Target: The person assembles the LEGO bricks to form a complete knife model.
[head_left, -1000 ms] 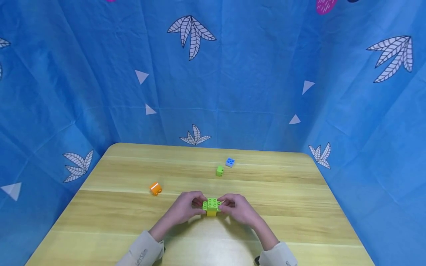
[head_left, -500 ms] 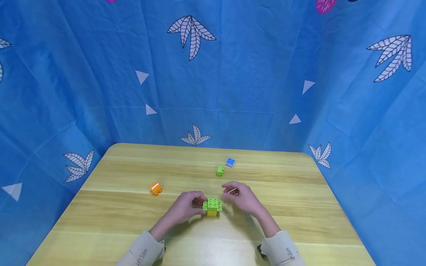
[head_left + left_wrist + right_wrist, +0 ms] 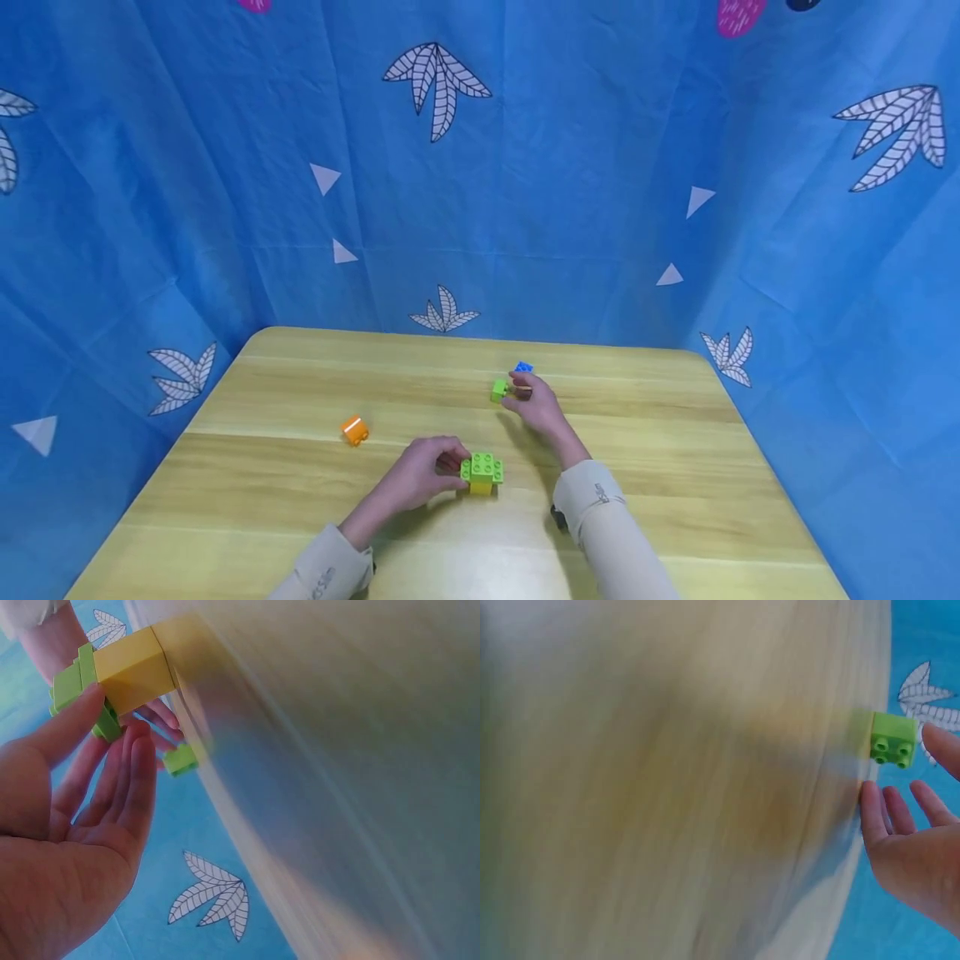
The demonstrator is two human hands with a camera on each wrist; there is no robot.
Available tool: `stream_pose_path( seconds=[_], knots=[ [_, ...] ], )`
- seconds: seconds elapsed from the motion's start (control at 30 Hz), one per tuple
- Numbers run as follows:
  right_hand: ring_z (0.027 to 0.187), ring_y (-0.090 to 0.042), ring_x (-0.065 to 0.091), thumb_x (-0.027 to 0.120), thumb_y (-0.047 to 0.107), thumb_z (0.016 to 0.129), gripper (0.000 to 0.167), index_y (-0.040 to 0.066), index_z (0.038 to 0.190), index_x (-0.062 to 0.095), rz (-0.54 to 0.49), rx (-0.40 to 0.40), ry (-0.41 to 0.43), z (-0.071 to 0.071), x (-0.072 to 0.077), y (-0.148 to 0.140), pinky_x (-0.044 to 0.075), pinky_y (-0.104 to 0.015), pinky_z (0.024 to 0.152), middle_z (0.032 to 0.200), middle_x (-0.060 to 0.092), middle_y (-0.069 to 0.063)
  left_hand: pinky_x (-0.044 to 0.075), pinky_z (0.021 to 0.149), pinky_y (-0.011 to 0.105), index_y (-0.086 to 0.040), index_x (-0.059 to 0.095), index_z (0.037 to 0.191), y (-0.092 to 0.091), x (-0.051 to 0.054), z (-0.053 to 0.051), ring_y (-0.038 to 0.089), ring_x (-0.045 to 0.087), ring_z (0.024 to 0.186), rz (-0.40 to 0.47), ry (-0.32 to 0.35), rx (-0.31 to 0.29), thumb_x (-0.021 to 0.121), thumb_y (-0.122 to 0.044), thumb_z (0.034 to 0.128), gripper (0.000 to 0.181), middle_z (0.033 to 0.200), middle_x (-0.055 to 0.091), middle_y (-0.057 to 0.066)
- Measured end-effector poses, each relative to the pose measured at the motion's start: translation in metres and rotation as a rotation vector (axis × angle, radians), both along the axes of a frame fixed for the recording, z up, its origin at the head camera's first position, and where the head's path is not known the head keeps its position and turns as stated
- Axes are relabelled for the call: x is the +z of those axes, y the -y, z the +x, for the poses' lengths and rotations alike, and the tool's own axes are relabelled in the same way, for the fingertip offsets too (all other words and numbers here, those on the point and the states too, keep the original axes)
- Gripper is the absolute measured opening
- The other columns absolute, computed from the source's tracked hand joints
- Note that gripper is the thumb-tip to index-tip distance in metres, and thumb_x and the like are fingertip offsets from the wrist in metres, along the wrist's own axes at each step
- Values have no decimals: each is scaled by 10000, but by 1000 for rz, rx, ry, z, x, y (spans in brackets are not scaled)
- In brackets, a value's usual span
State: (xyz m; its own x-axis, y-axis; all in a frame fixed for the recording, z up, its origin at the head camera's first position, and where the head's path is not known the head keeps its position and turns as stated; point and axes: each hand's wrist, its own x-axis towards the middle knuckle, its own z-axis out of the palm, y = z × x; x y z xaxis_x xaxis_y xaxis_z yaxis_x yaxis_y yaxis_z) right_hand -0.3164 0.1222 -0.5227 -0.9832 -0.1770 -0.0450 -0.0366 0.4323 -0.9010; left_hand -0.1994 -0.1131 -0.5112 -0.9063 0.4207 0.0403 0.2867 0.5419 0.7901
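Note:
A small stack of toy building bricks [image 3: 482, 470], yellow below and green on top, stands on the wooden table. My left hand [image 3: 420, 477] pinches its green side, thumb on one face and fingers opposite, as the left wrist view shows. Farther back lies a loose green brick [image 3: 499, 390] on its side, its studs facing right. Just right of it is my right hand [image 3: 538, 405], thumb and fingers spread apart. In the right wrist view a gap shows between the fingertips [image 3: 871, 796] and that loose green brick [image 3: 892, 739].
Behind the right hand, a blue brick [image 3: 523, 367] is partly hidden by the fingers. An orange brick [image 3: 355, 430] with a white stripe lies left of the left hand. Blue patterned cloth [image 3: 495, 208] hangs around the table's [image 3: 675, 433] back and sides.
My right hand has let go of the brick stack and moved away from me to beside the loose green brick. My left hand stays on the stack.

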Motion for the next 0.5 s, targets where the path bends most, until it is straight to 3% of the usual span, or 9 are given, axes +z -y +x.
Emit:
stream_pose_path(
  seconds=[0.13,0.5],
  knots=[
    [1369,-395,527,750,95,937,598,44,1487,521,-45,-43,36,-7,-4,5,440,-547,1163,1463,565,-218,592,829,219,-102,726,1072,-1,1,0,138,693,911,6,-5,0,864,-84,806,301,1012,744,9],
    [1176,-347,615,770,95,923,422,6,1320,656,49,-48,-29,-13,-9,14,527,-511,1034,1234,670,-200,591,827,213,-101,726,1064,-1,1,0,135,695,904,10,-12,1,866,-66,796,305,1006,743,10]
  ],
)
